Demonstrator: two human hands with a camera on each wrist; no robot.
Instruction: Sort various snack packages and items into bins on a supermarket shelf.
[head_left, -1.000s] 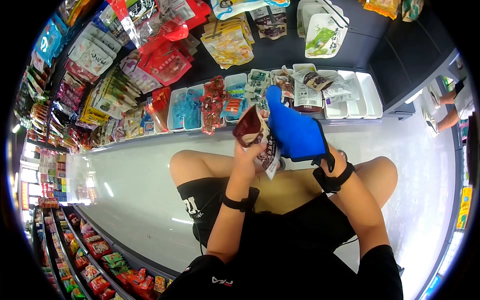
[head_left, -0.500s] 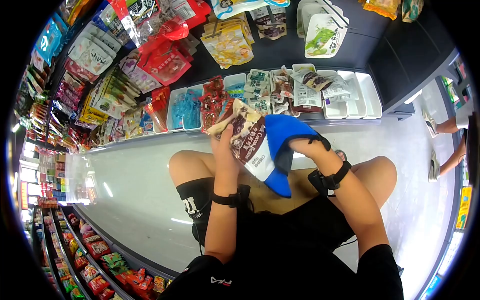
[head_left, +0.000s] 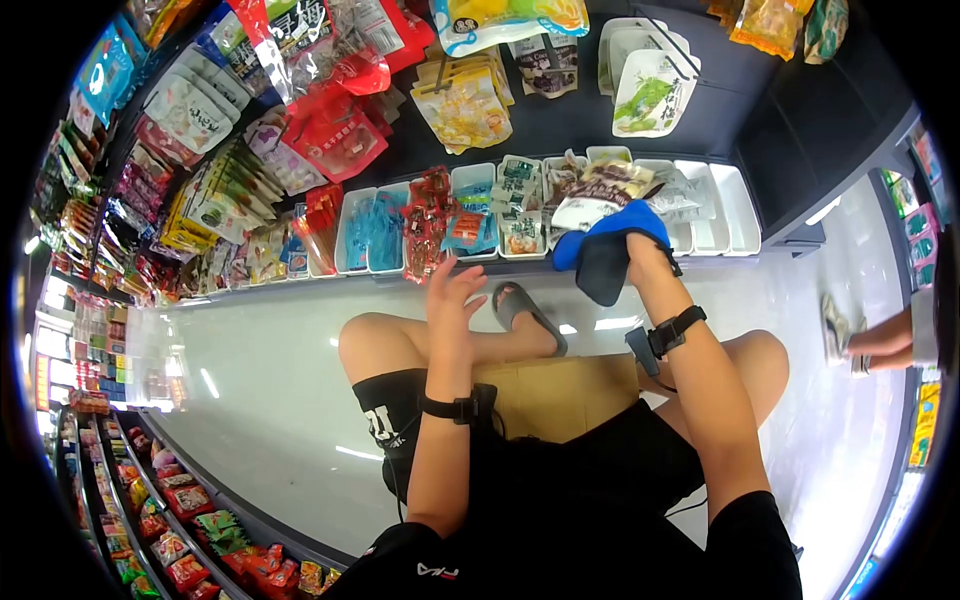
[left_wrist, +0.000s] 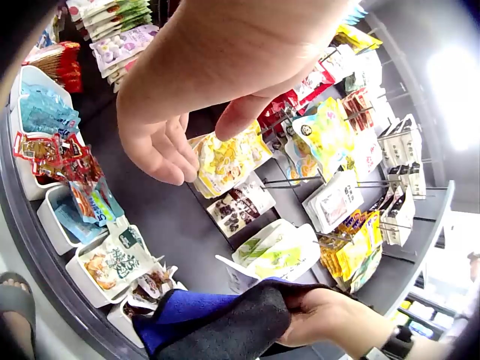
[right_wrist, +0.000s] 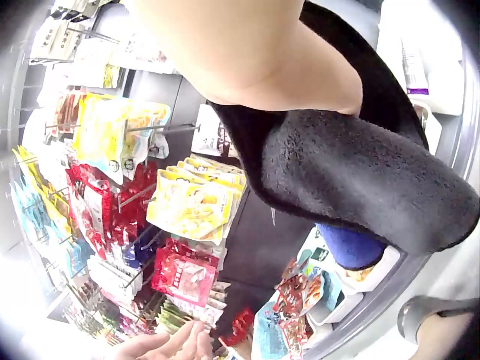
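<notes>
My left hand hangs in the air before the lower trays, fingers loosely bent and holding nothing. A blue cleaning mitt with a dark fleece side covers my right hand, hiding its fingers. At the mitt's far edge it holds a cream-and-brown cocoa bean pouch, over the white trays. From the left wrist view, the mitt's dark flap hangs below the right hand, while the left hand is close to the camera. The dark fleece of the mitt fills much of the right wrist view.
White trays of small snack packets line the low shelf. Red pouches, yellow pouches and other bags hang above on hooks. A cardboard box lies between the legs. Another person's legs stand at the right.
The cocoa bean pouch has moved from between both hands, forward and right to the trays, with the mitted right hand. My left hand has let go of it and stays back.
</notes>
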